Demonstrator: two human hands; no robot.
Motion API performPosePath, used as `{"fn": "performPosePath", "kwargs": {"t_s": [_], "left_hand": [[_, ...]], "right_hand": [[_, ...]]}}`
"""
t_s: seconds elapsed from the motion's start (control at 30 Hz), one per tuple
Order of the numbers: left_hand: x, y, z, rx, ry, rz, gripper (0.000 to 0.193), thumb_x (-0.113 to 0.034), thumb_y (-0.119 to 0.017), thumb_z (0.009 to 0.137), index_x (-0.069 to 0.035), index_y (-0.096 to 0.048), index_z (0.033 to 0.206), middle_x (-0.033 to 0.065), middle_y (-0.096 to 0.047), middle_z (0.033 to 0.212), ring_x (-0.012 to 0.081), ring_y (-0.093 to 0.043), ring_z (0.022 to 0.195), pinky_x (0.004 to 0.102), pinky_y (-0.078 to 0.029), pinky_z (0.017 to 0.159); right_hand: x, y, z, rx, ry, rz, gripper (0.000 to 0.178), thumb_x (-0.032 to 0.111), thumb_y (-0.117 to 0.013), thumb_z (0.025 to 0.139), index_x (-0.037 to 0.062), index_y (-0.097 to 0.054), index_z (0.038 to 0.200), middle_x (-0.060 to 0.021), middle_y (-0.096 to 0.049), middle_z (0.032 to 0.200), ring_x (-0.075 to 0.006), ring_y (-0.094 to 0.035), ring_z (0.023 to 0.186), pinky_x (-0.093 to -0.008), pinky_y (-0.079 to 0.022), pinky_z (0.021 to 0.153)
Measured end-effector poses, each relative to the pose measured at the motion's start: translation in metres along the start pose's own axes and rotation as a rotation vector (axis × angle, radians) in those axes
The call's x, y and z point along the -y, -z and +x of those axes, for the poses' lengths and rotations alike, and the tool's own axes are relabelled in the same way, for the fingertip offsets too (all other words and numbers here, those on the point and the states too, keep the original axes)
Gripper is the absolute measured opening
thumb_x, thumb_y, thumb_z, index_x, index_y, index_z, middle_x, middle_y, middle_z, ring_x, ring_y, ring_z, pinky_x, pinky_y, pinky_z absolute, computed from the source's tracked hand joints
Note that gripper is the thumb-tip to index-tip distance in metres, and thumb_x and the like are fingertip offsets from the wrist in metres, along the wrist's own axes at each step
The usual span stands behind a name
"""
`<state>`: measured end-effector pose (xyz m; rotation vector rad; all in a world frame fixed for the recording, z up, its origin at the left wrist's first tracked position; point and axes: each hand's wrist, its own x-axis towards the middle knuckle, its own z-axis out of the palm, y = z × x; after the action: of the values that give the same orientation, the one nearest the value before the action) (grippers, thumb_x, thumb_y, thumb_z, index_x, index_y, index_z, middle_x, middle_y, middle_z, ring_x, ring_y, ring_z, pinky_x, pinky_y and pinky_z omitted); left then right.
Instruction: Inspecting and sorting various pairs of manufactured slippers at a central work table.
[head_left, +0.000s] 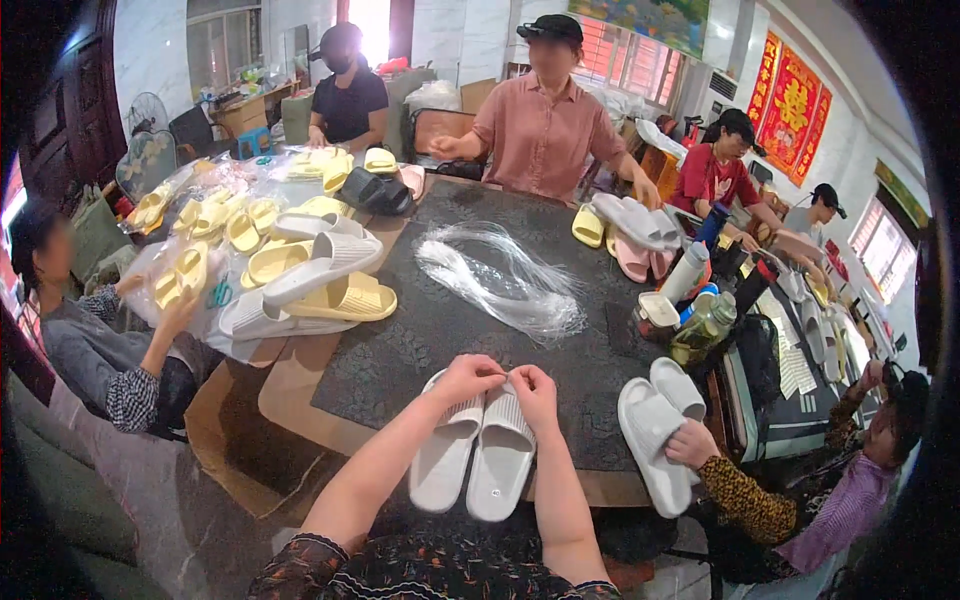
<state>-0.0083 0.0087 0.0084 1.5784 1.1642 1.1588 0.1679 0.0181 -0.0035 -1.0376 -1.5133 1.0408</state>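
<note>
A pair of light grey slippers (501,465) lies side by side before me at the near table edge, toes pointing away. Over the toe ends, my left hand (474,381) and my right hand (534,397) meet with their fingertips pinched close together. Whatever is between the fingertips is too small or too hidden to name. Both hands rest near the ribbed straps, which they partly cover. Just beyond them lies a loose bundle of clear thin plastic strands (553,315) on the dark patterned tabletop (390,360).
Yellow and grey slippers (345,297) pile up at the left, beside a seated person holding a yellow one. On the right stand bottles (687,272) and more slippers (632,228). A co-worker's hand (692,444) touches another grey pair (650,420). Several people work around the table.
</note>
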Motion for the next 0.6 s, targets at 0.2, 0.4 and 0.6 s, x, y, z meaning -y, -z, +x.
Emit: {"fn": "performPosePath", "kwargs": {"t_s": [0.2, 0.4, 0.6], "left_hand": [[0.004, 0.006, 0.005, -0.127, 0.038, -0.104, 0.018, -0.016, -0.068, 0.082, -0.002, -0.069, 0.094, 0.0034, -0.068, 0.083, 0.0082, -0.062, 0.078, 0.0253, -0.05, 0.072], [-0.007, 0.001, 0.002, -0.075, 0.07, -0.066, 0.016, -0.014, -0.067, 0.083, -0.002, -0.069, 0.093, 0.0021, -0.068, 0.083, 0.007, -0.061, 0.077, 0.024, -0.05, 0.07], [0.003, 0.006, 0.003, -0.095, 0.034, -0.061, 0.014, -0.013, -0.069, 0.081, -0.002, -0.069, 0.091, 0.0002, -0.067, 0.08, 0.0056, -0.059, 0.073, 0.0227, -0.049, 0.067]], "right_hand": [[0.006, -0.001, 0.0, -0.073, -0.019, 0.026, 0.013, 0.013, -0.064, 0.086, 0.0008, -0.064, 0.086, 0.0051, -0.055, 0.069, -0.0033, -0.045, 0.063, -0.021, -0.038, 0.057], [-0.006, 0.002, 0.001, -0.06, -0.025, 0.017, 0.016, 0.017, -0.063, 0.088, 0.0009, -0.063, 0.085, 0.006, -0.052, 0.067, -0.0031, -0.044, 0.061, -0.0213, -0.036, 0.055], [0.0, -0.002, 0.002, -0.11, -0.024, 0.042, 0.016, 0.017, -0.063, 0.087, 0.001, -0.063, 0.085, 0.0064, -0.049, 0.065, -0.003, -0.043, 0.061, -0.0213, -0.037, 0.055]]}}
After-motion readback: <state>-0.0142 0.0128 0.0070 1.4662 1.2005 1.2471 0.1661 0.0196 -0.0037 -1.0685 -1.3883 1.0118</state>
